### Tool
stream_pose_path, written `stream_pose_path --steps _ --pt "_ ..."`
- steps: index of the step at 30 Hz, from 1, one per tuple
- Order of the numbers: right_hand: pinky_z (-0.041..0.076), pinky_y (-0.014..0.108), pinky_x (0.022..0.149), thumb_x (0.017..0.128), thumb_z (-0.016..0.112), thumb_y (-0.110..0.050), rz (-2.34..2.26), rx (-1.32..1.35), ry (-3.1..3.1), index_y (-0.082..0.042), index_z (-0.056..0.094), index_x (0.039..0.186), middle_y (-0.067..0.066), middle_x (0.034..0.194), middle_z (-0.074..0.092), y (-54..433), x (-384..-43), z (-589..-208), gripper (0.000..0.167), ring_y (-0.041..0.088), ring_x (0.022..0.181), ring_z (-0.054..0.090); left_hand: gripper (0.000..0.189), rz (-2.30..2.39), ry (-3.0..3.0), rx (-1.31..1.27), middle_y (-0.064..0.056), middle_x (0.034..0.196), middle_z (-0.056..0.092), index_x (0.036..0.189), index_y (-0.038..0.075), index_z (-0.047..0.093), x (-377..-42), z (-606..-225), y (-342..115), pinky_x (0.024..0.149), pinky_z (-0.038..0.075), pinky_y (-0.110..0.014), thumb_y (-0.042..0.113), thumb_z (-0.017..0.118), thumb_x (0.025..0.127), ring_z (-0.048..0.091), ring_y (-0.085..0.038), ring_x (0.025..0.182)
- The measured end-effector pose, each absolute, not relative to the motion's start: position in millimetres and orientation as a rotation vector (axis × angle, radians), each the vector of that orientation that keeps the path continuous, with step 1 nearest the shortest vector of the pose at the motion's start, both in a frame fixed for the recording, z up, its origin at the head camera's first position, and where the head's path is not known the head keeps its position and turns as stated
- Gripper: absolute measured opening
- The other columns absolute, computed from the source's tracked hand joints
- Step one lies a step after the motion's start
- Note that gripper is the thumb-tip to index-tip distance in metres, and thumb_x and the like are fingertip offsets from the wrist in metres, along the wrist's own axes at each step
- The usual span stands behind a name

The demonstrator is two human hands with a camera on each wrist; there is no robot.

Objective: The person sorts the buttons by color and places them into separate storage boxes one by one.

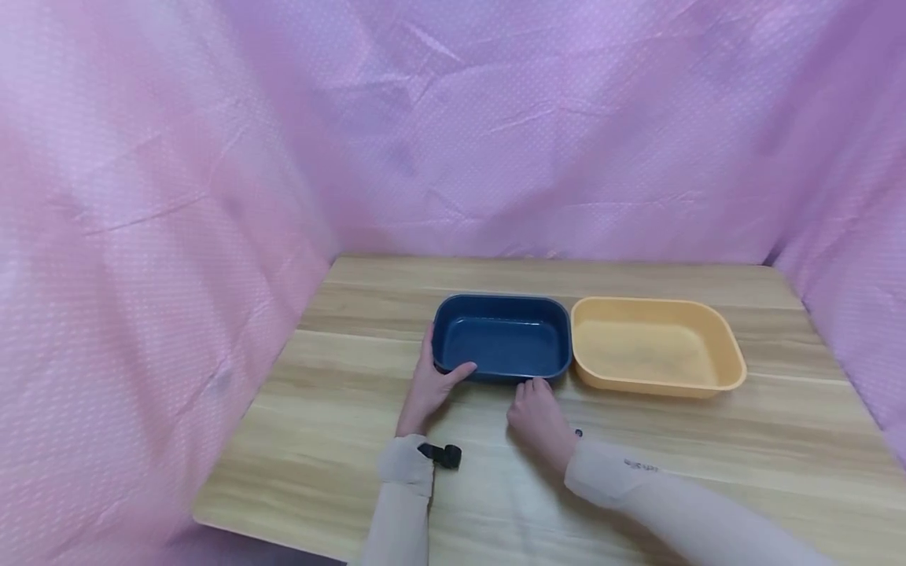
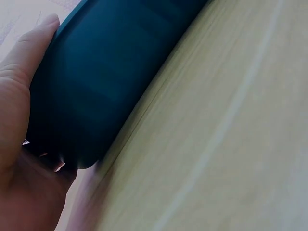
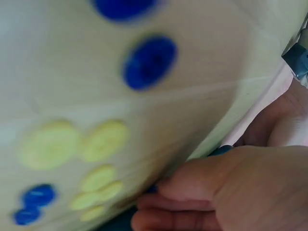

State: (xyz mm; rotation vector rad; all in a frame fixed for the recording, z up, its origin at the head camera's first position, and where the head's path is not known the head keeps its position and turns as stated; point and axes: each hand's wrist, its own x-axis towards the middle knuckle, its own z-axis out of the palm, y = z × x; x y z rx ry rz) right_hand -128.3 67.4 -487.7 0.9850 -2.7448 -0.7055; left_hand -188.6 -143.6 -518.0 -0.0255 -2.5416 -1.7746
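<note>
A dark blue tray stands on the table, and my left hand grips its near left corner. The left thumb lies along the front wall, with the other fingers round the left end. Just in front of the same tray is my right hand, fingers curled. A speck of bright blue, seemingly a blue button, shows between its thumb and fingertip, mostly hidden. Blurred in the right wrist view, blue buttons and yellow buttons lie flat on the table.
A yellow tray stands close against the blue tray's right side. The wooden table reaches back to pink sheeting that hangs behind and at both sides. A small dark thing shows beside the right wrist.
</note>
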Motion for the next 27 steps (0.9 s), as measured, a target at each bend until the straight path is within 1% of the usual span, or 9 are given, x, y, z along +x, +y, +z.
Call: stream_pose_path --steps 3,6,8,11,13,15,19,23,27 --pt "0.044 0.037 0.057 0.090 0.058 -0.011 -0.756 0.933 -2.803 -0.002 0.070 0.078 0.012 0.066 0.054 63 -129 -485 0.019 0.025 0.060 0.051 0.107 -1.794 -2.537 -0.030 -0.001 0.161 0.017 0.157 0.027 0.009 -189 -518 -140 0.116 0.016 -0.052 0.035 0.082 0.079 0.017 -0.025 0.145" --pt "0.047 0.037 0.054 0.087 0.062 -0.011 -0.533 0.887 -2.920 -0.004 0.070 0.076 0.010 0.065 0.055 67 -127 -481 0.015 0.023 0.060 0.053 0.108 -1.809 -2.536 -0.020 -0.001 0.161 0.017 0.157 0.028 0.009 -187 -520 -138 0.116 0.016 -0.052 0.034 0.082 0.078 0.017 -0.024 0.145" --pt "0.047 0.034 0.052 0.087 0.063 -0.011 -0.098 0.837 -3.080 -0.006 0.070 0.076 0.005 0.066 0.056 74 -126 -471 0.013 0.020 0.059 0.053 0.109 -1.805 -2.542 -0.007 0.000 0.161 0.017 0.157 0.028 0.009 -185 -520 -138 0.116 0.017 -0.051 0.035 0.083 0.077 0.018 -0.024 0.145" --pt "0.045 0.031 0.049 0.090 0.063 -0.013 0.891 0.655 -3.194 -0.008 0.072 0.086 0.002 0.068 0.059 91 -130 -447 0.012 0.016 0.056 0.052 0.110 -1.802 -2.543 0.004 0.001 0.161 0.017 0.157 0.027 0.009 -184 -521 -139 0.116 0.017 -0.052 0.036 0.083 0.077 0.018 -0.024 0.145" --pt "0.042 0.028 0.046 0.095 0.058 -0.017 1.483 0.437 -3.075 -0.006 0.073 0.096 0.002 0.067 0.058 104 -137 -429 0.018 0.014 0.053 0.049 0.109 -1.807 -2.535 -0.001 0.001 0.161 0.017 0.157 0.028 0.009 -186 -520 -139 0.115 0.017 -0.053 0.036 0.083 0.077 0.018 -0.024 0.145" --pt "0.039 0.026 0.046 0.099 0.055 -0.023 1.831 0.253 -2.930 -0.005 0.072 0.105 0.003 0.066 0.055 117 -146 -415 0.025 0.014 0.053 0.047 0.108 -1.807 -2.531 -0.002 0.001 0.161 0.016 0.157 0.028 0.009 -187 -519 -141 0.115 0.017 -0.054 0.036 0.082 0.078 0.018 -0.025 0.145" --pt "0.036 0.023 0.049 0.101 0.053 -0.034 2.087 0.051 -2.760 -0.004 0.069 0.113 0.000 0.068 0.046 135 -162 -400 0.037 0.013 0.057 0.044 0.108 -1.808 -2.539 0.012 0.002 0.161 0.016 0.157 0.029 0.008 -187 -518 -144 0.115 0.016 -0.054 0.036 0.082 0.078 0.017 -0.024 0.146" --pt "0.040 0.023 0.055 0.100 0.052 -0.039 2.143 0.014 -2.701 -0.003 0.067 0.118 0.000 0.073 0.045 142 -171 -397 0.043 0.012 0.064 0.046 0.108 -1.818 -2.540 0.008 0.001 0.161 0.015 0.157 0.028 0.008 -186 -518 -144 0.116 0.016 -0.054 0.035 0.082 0.079 0.017 -0.024 0.146" --pt "0.040 0.024 0.058 0.100 0.051 -0.041 2.144 0.001 -2.691 -0.003 0.065 0.121 0.000 0.075 0.045 143 -176 -394 0.045 0.012 0.067 0.046 0.108 -1.815 -2.541 0.007 0.000 0.161 0.016 0.157 0.027 0.008 -186 -517 -143 0.116 0.016 -0.054 0.036 0.081 0.079 0.017 -0.025 0.146"
